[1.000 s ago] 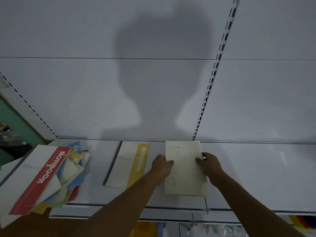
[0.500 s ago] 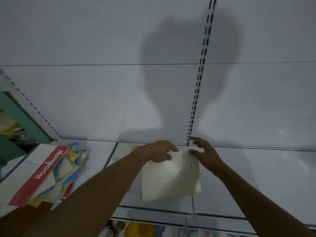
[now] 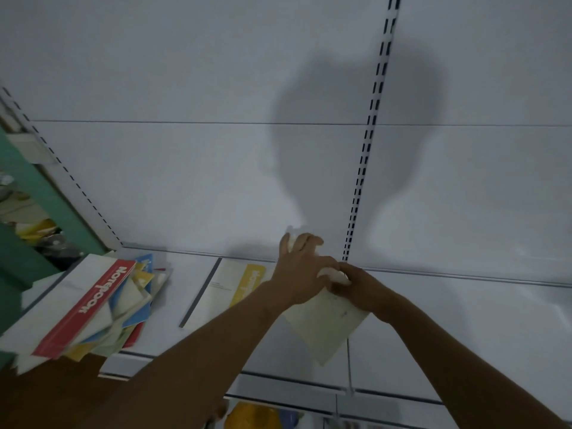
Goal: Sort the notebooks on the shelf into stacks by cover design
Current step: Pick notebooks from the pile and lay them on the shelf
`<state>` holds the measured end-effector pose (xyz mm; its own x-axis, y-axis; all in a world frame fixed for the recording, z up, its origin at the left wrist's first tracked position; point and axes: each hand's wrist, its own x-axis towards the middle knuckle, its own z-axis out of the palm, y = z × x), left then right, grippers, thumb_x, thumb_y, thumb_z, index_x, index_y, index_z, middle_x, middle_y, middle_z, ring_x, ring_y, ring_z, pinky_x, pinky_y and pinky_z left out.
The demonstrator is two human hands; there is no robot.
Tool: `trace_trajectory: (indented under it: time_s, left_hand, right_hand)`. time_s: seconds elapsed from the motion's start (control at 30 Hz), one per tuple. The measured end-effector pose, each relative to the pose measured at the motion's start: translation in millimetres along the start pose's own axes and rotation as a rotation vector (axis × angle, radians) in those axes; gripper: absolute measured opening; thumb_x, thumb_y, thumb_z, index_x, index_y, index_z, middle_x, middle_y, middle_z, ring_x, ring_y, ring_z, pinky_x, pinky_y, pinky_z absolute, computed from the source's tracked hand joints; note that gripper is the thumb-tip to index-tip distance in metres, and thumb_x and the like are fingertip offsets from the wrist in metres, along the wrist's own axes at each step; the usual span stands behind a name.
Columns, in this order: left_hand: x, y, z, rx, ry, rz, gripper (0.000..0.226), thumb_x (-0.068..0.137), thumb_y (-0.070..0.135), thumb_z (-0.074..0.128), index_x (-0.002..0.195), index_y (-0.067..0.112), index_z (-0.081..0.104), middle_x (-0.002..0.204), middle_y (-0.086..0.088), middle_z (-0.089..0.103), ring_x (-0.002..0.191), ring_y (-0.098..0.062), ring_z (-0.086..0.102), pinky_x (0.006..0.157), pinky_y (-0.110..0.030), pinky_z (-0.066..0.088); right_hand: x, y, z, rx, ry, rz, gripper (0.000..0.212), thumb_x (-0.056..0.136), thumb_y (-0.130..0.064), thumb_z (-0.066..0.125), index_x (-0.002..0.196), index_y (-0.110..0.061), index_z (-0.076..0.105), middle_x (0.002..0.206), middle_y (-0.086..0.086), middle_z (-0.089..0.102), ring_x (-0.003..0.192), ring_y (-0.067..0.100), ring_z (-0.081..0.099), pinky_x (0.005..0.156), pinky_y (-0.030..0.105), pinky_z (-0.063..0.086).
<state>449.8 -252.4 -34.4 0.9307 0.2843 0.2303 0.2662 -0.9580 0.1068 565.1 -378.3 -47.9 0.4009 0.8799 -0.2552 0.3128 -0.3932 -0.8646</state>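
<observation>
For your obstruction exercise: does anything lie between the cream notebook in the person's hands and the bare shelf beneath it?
Nothing visible does. Both hands grip the cream notebook over bare shelf; the yellow-striped notebook lies left, apart.

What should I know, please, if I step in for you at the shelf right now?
Left hand: fingers curled over the top of the cream notebook, holding it.
Right hand: grips the same notebook from its right side.
The cream notebook is tilted, one corner pointing down over the shelf; not set down.
Done: one yellow-banded notebook lies flat on the shelf, left of the hands.
Left: the mixed pile at far left, topped by a red-banded notebook, is unsorted.
</observation>
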Motion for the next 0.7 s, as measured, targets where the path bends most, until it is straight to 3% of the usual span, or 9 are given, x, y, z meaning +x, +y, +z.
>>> trace_trajectory:
  time_s: [0.07, 0.13, 0.2, 0.27, 0.33, 0.4, 0.53, 0.63, 0.7]
  left_hand:
    - [-3, 4, 5, -0.063, -0.012, -0.174, 0.053, 0.086, 0.044, 0.05, 0.138, 0.035, 0.041, 0.152, -0.003, 0.027, 0.145, -0.023, 0.014, 0.115, -0.06, 0.003]
    - [-6, 2, 10, -0.08, -0.128, -0.381, 0.06, 0.09, 0.04, 0.05, 0.144, 0.025, 0.028, 0.154, -0.005, 0.02, 0.145, -0.025, 0.012, 0.113, -0.059, 0.012]
    - [-14, -6, 20, -0.2, -0.212, -0.611, 0.058, 0.093, 0.039, 0.047, 0.141, 0.013, 0.028, 0.146, -0.012, 0.032, 0.136, -0.032, 0.032, 0.108, -0.049, 0.032]
    - [-25, -11, 32, -0.437, -0.335, -0.809, 0.058, 0.095, 0.041, 0.045, 0.137, 0.003, 0.033, 0.136, -0.018, 0.046, 0.123, -0.033, 0.049, 0.1, -0.041, 0.043]
    - [-36, -11, 47, -0.744, -0.47, -0.932, 0.051, 0.096, 0.04, 0.048, 0.124, -0.002, 0.046, 0.122, -0.019, 0.056, 0.107, -0.032, 0.06, 0.092, -0.041, 0.052]
    - [-43, -8, 59, -0.849, -0.511, -0.942, 0.045, 0.095, 0.031, 0.053, 0.123, -0.003, 0.048, 0.124, -0.02, 0.056, 0.107, -0.032, 0.06, 0.089, -0.042, 0.055]
    - [-41, -7, 73, -0.555, -0.456, -0.805, 0.038, 0.091, 0.019, 0.057, 0.123, 0.002, 0.047, 0.128, -0.016, 0.053, 0.115, -0.029, 0.054, 0.087, -0.029, 0.046]
    - [-35, -6, 77, -0.435, -0.467, -0.74, 0.033, 0.091, 0.015, 0.056, 0.12, 0.003, 0.048, 0.128, -0.017, 0.054, 0.114, -0.028, 0.055, 0.087, -0.03, 0.046]
    - [-32, -3, 79, -0.391, -0.475, -0.73, 0.03, 0.091, 0.012, 0.053, 0.119, 0.001, 0.049, 0.127, -0.018, 0.054, 0.113, -0.029, 0.056, 0.088, -0.03, 0.047]
  right_hand:
    - [2, 6, 8, 0.107, 0.071, 0.052, 0.027, 0.093, -0.028, 0.058, 0.119, -0.02, 0.059, 0.108, 0.001, 0.067, 0.093, 0.017, 0.065, 0.072, 0.026, 0.051]
    - [1, 20, 13, 0.274, 0.143, 0.121, 0.031, 0.092, -0.027, 0.059, 0.122, -0.017, 0.058, 0.109, 0.005, 0.068, 0.092, 0.02, 0.066, 0.07, 0.029, 0.054]
    - [0, 35, 18, 0.35, 0.225, 0.179, 0.033, 0.093, -0.026, 0.059, 0.124, -0.016, 0.056, 0.109, 0.005, 0.067, 0.092, 0.022, 0.066, 0.071, 0.032, 0.053]
    - [0, 48, 26, 0.408, 0.276, 0.243, 0.033, 0.094, -0.026, 0.058, 0.124, -0.014, 0.055, 0.11, 0.007, 0.066, 0.092, 0.023, 0.064, 0.072, 0.034, 0.052]
    - [2, 56, 36, 0.468, 0.305, 0.301, 0.033, 0.095, -0.024, 0.056, 0.124, -0.01, 0.054, 0.112, 0.01, 0.065, 0.091, 0.025, 0.063, 0.069, 0.032, 0.051]
    - [6, 64, 46, 0.446, 0.351, 0.341, 0.034, 0.095, -0.024, 0.055, 0.125, -0.006, 0.053, 0.115, 0.014, 0.063, 0.094, 0.027, 0.062, 0.072, 0.033, 0.049]
    - [9, 69, 49, 0.023, 0.367, 0.419, 0.039, 0.095, -0.026, 0.05, 0.125, -0.001, 0.049, 0.12, 0.016, 0.059, 0.093, 0.025, 0.055, 0.077, 0.03, 0.045]
    - [7, 67, 47, -0.182, 0.313, 0.431, 0.042, 0.092, -0.024, 0.054, 0.123, 0.001, 0.04, 0.118, 0.016, 0.056, 0.093, 0.025, 0.054, 0.073, 0.028, 0.043]
    - [7, 67, 47, -0.261, 0.308, 0.397, 0.047, 0.09, -0.023, 0.058, 0.124, 0.0, 0.035, 0.121, 0.018, 0.052, 0.104, 0.029, 0.056, 0.076, 0.03, 0.044]
